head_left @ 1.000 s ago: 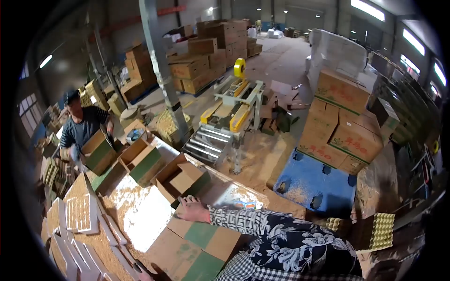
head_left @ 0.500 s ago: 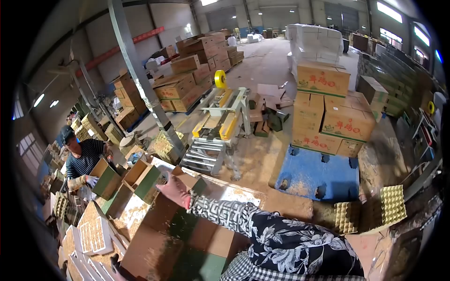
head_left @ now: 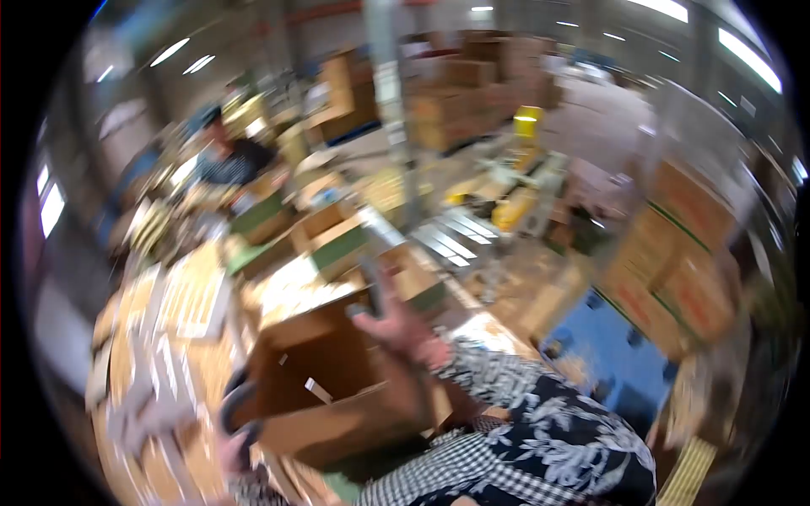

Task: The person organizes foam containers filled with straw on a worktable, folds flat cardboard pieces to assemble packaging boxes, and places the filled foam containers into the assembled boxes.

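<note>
An open cardboard box (head_left: 325, 426), brown inside with green on its outside, stands in front of me. A small white strip (head_left: 318, 390) shows inside it. My right hand (head_left: 396, 325), in a pinkish glove with dark fingertips, is at the box's far right side, thumb and fingers spread. At the left side of the box is my left hand (head_left: 238, 426), its dark-tipped fingers curved and apart. Blur hides whether either hand touches the cardboard.
Smaller green-and-brown boxes (head_left: 331, 240) stand beyond mine, near a co-worker (head_left: 232, 164). White slatted pieces (head_left: 190, 295) lie on the left of the chaff-strewn work surface. A roller conveyor (head_left: 456, 236) and a blue pallet (head_left: 612, 354) with stacked cartons (head_left: 666, 270) are to the right.
My view has swung left and is blurred. The box's flaps were spread; now its deep interior shows. My left hand has come up beside it, and my right hand has drawn in to its far right side.
</note>
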